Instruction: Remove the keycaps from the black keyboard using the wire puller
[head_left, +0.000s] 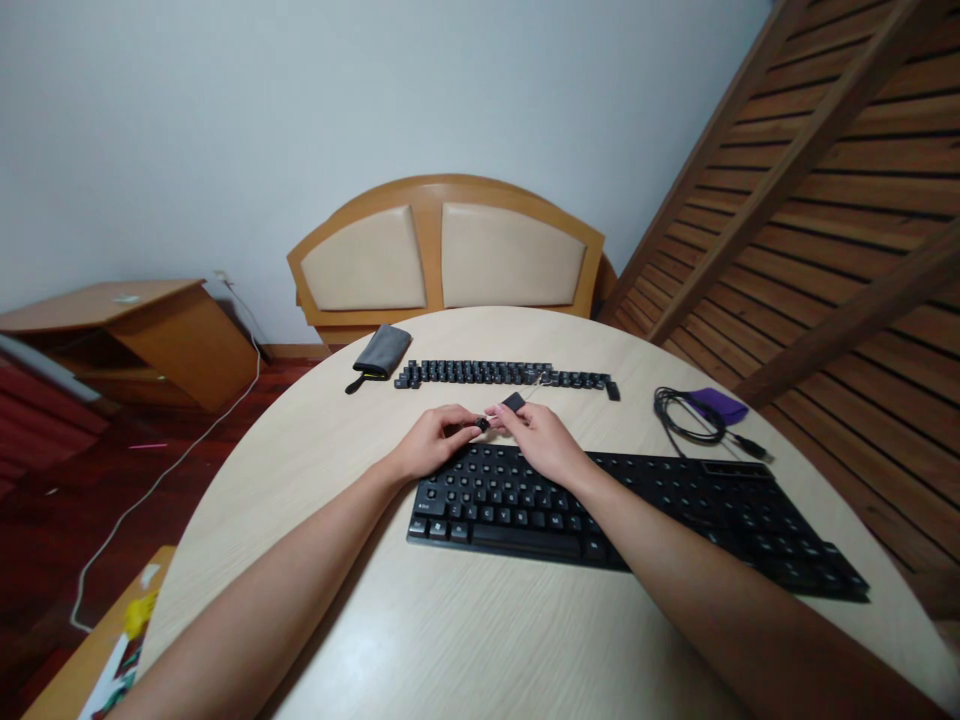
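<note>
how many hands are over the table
2: the left hand, with a small black keycap at its fingertips, and the right hand close beside it, holding a wire keycap puller. Both are at the far edge of the black keyboard; none look hidden.

Pale wall (pixel 300 120), wd headbd (pixel 432 250), dk-red flr (pixel 105 490)

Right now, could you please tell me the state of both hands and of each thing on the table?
Left hand: pinching a small dark piece.
Right hand: holding a dark-handled wire tool.
Keyboard: lying flat, partly stripped of keycaps.
Loose keycaps: laid out in rows.
Black cable: coiled.
Purple cloth: lying by the coil.
Grey pouch: lying down; whether closed is unclear.
</note>
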